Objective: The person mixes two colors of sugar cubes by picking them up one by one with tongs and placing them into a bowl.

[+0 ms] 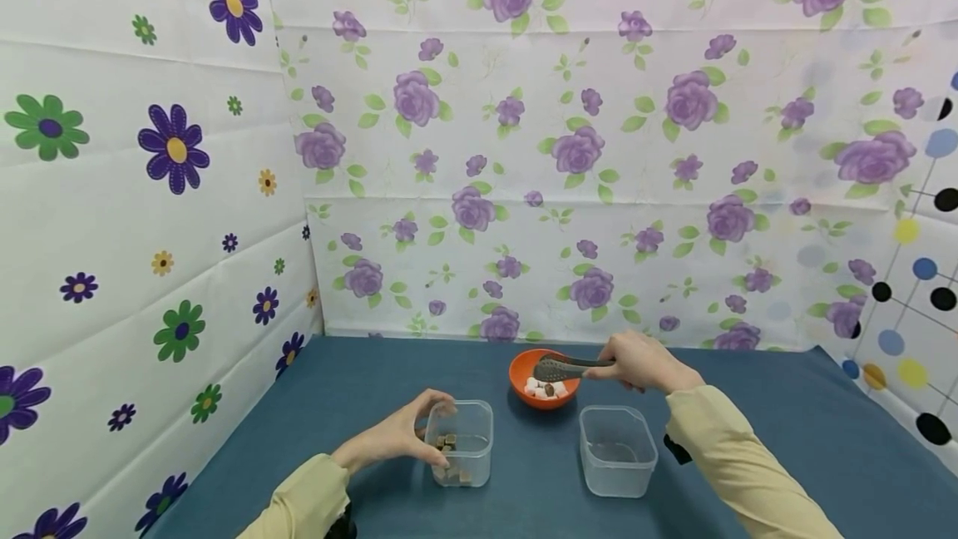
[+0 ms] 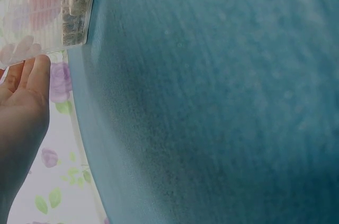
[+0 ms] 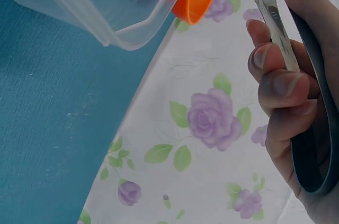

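Note:
With its thumb and fingers around the near and far sides, my left hand (image 1: 400,432) holds a clear plastic container (image 1: 481,447) on the table. Several small brown cubes (image 1: 446,442) lie inside it. My right hand (image 1: 645,360) grips grey tongs (image 3: 304,150) with a perforated head, its fingers wrapped about the two arms. The tongs' head is over an orange bowl (image 1: 520,363). White pieces (image 1: 535,388) and a brownish cube (image 1: 550,389) lie in the bowl. Whether the tongs pinch anything is hidden.
A second clear plastic container (image 1: 617,472) stands to the right, below my right forearm's reach. The blue-covered table (image 1: 374,364) meets a flower-patterned sheet (image 1: 464,273) behind the bowl. Another patterned sheet (image 1: 120,273) hangs along the left.

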